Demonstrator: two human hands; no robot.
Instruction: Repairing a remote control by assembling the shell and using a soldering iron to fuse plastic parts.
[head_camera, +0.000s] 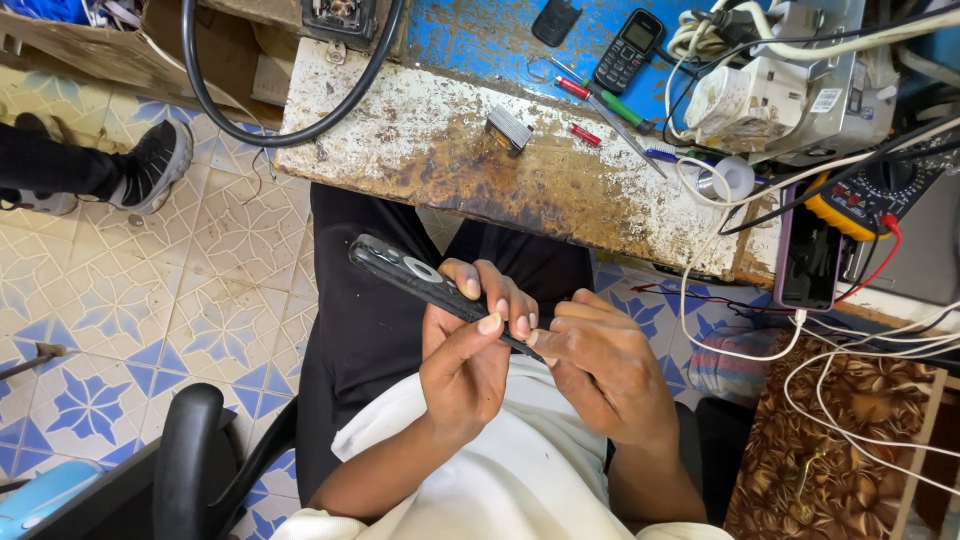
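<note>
From the head view, we hold a long black remote (425, 278) over our lap, just below the worn bench edge (500, 215). Our left hand (470, 345) grips its near end, and our right hand (600, 365) pinches that same end. It points up and left, toward open tiled floor (150, 290).

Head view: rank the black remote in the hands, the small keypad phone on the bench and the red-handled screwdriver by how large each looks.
1. Black remote, though it sits nearer the camera.
2. Keypad phone.
3. Red-handled screwdriver, smallest.
</note>
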